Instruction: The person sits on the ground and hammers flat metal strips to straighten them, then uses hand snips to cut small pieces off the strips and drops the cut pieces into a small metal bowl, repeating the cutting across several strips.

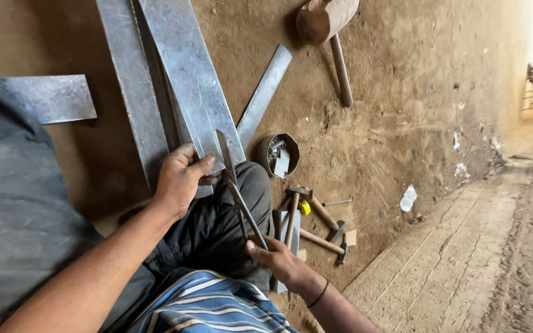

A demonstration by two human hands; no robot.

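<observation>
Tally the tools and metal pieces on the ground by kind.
Grey sheet-metal strips: 4
Small wooden-handled hammers: 3
Large wooden mallet: 1
Metal snips, in the right hand: 1
Round tin of scraps: 1
Total: 10
</observation>
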